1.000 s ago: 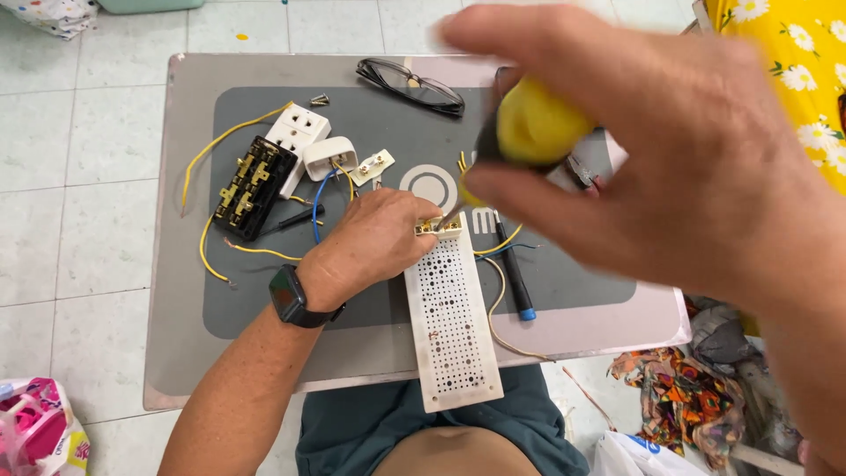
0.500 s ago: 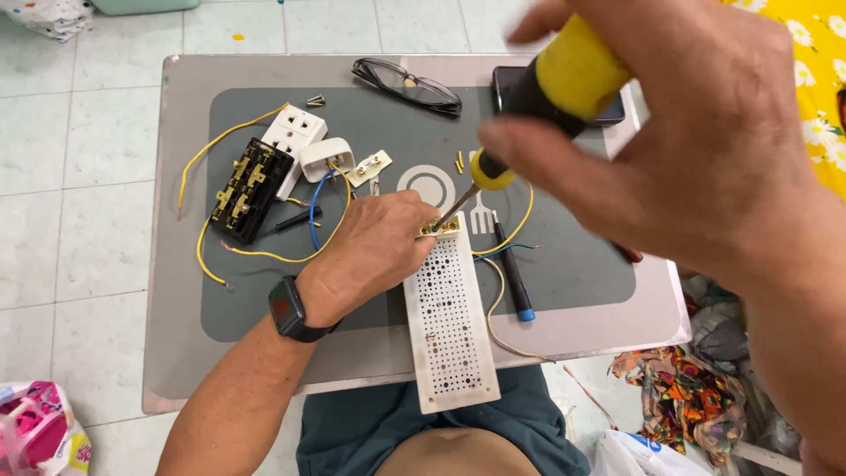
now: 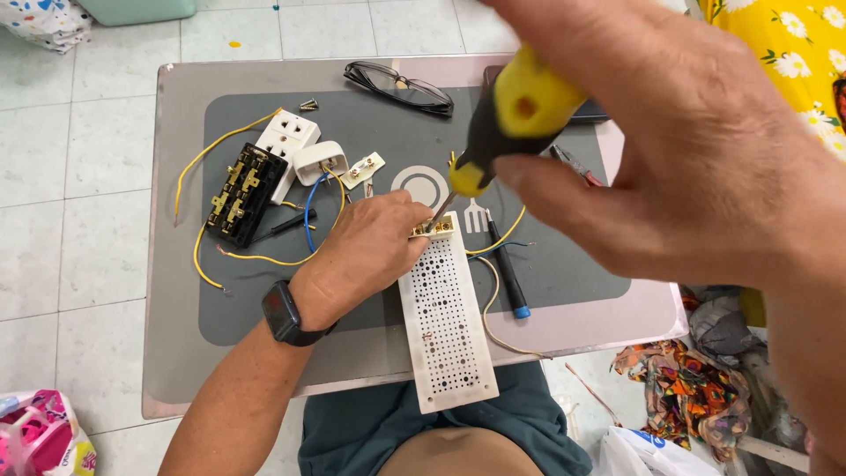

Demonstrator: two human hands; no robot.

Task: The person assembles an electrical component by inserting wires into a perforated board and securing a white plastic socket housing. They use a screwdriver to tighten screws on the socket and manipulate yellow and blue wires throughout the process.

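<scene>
My left hand (image 3: 366,256) rests on the low table and pinches the top end of a long white perforated board (image 3: 445,326), where small brass terminals (image 3: 432,229) sit. My right hand (image 3: 670,150), close to the camera, grips a yellow and black screwdriver (image 3: 507,119). Its metal tip touches the brass terminals by my left fingers. A dark watch (image 3: 286,313) is on my left wrist.
On the grey table (image 3: 176,353) lie a black socket block (image 3: 238,194) with yellow wires, white plug parts (image 3: 304,154), black glasses (image 3: 401,86), a blue-tipped black pen-like tool (image 3: 508,273) and red-handled pliers (image 3: 577,166). Coloured cloth (image 3: 687,388) and bags lie on the tiled floor.
My right hand has turned the screwdriver and brought its tip down onto the brass terminals. My left hand has stayed on the board's top end.
</scene>
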